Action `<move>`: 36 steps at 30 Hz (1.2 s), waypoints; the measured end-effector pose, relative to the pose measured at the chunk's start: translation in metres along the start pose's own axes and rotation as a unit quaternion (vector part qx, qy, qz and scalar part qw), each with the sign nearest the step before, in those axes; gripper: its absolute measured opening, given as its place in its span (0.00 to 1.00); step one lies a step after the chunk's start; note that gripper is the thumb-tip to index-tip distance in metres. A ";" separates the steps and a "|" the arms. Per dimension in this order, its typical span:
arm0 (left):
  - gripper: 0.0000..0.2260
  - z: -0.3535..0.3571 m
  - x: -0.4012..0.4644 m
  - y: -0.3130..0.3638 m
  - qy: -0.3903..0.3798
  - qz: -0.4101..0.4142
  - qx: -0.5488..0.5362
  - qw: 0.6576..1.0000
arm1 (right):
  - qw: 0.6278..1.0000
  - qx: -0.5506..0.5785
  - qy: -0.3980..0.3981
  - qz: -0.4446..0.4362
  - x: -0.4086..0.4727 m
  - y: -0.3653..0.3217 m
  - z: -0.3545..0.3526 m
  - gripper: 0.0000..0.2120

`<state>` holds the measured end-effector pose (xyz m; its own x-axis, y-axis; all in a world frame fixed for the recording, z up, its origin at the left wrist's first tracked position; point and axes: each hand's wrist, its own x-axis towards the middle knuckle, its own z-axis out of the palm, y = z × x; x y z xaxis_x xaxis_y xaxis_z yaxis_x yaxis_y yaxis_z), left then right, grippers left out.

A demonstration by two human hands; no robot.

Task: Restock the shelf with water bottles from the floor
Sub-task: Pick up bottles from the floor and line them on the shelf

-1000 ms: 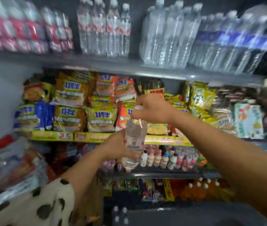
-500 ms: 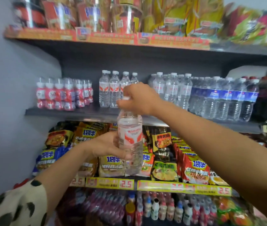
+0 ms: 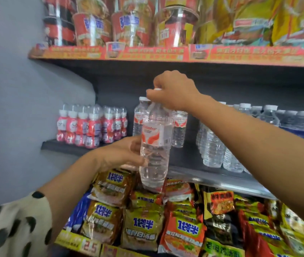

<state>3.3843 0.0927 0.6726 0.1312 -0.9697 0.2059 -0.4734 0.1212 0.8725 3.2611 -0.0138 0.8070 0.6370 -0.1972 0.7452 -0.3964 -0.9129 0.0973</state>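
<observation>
A clear water bottle [image 3: 155, 149] with a red and white label and a white cap hangs upright in front of the dark middle shelf [image 3: 188, 162]. My right hand [image 3: 173, 89] grips its cap and neck from above. My left hand [image 3: 121, 154] holds its side, fingers wrapped round the lower body. The bottle's base is below the shelf's front edge, over the noodle packs. Matching bottles [image 3: 179, 127] stand on the shelf right behind it.
Small pink bottles [image 3: 90, 125] fill the shelf's left end, and clear bottles [image 3: 214, 145] and blue-labelled ones [image 3: 296, 123] its right. Cup noodles [image 3: 129, 21] sit on the shelf above. Noodle packs [image 3: 143, 229] lie below. A grey wall [image 3: 14, 108] closes the left.
Both hands have raised the bottle from the noodle shelf's height up to the water shelf. My view has tilted upward and closer, so the cup noodle shelf now shows fully.
</observation>
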 end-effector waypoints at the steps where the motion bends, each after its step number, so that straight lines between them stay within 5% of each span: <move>1: 0.24 0.004 0.009 0.000 0.019 0.005 0.004 1.000 | 1.000 -0.010 0.007 0.018 0.009 0.003 0.006 0.17; 6: 0.36 0.004 0.055 -0.009 0.152 0.036 0.024 0.987 | 0.999 -0.011 -0.025 0.033 0.046 0.014 0.026 0.17; 11: 0.29 -0.037 0.068 -0.010 0.057 0.013 0.025 0.998 | 0.982 0.142 -0.071 -0.099 0.066 0.030 0.039 0.17; 14: 0.29 -0.048 0.077 -0.011 0.019 0.003 -0.057 0.998 | 0.996 0.073 -0.016 -0.053 0.081 0.031 0.050 0.18; 17: 0.34 -0.035 0.093 -0.014 0.131 0.028 -0.017 0.991 | 0.999 0.017 0.030 0.031 0.097 0.033 0.056 0.16; 20: 0.37 -0.036 0.112 -0.026 0.244 0.045 0.007 0.969 | 0.999 0.039 -0.004 0.035 0.110 0.039 0.061 0.13; 24: 0.30 -0.060 0.111 -0.036 0.145 0.044 -0.017 0.988 | 0.992 0.108 -0.040 -0.043 0.118 0.043 0.072 0.20; 27: 0.26 -0.073 0.111 -0.040 0.104 0.016 -0.012 0.994 | 0.998 0.046 -0.017 -0.046 0.124 0.040 0.088 0.20; 31: 0.32 -0.091 0.121 -0.060 0.187 -0.028 0.008 0.982 | 0.999 -0.027 -0.002 -0.026 0.135 0.035 0.115 0.16; 36: 0.23 -0.097 0.131 -0.082 0.207 -0.047 0.037 0.977 | 0.998 -0.046 -0.034 -0.021 0.147 0.040 0.148 0.14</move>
<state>3.5249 -0.0240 0.6716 0.5104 -0.8053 0.3017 -0.5028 0.0051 0.8644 3.4367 -0.1323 0.8227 0.6960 -0.1865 0.6934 -0.4264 -0.8843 0.1903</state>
